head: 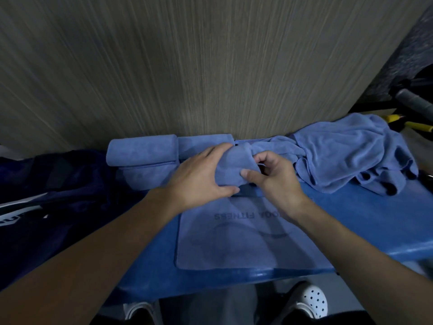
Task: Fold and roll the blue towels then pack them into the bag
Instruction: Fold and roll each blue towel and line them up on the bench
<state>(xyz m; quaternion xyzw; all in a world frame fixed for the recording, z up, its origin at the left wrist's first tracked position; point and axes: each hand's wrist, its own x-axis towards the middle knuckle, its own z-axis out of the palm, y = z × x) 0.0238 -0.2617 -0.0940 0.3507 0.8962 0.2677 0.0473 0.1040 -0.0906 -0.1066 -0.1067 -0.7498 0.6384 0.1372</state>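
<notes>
To keep the roll tight, the left hand (201,174) presses straight fingers on the half-rolled blue microfibre towel (230,168) on the blue counter (363,221), while the right hand (276,181) seemingly pinches its right end with curled fingers.

Dim and bluish in here. Soft shadows cross the flat towel (234,245); the far wall (210,66) streaks with blur, and the left side sinks dark.
</notes>
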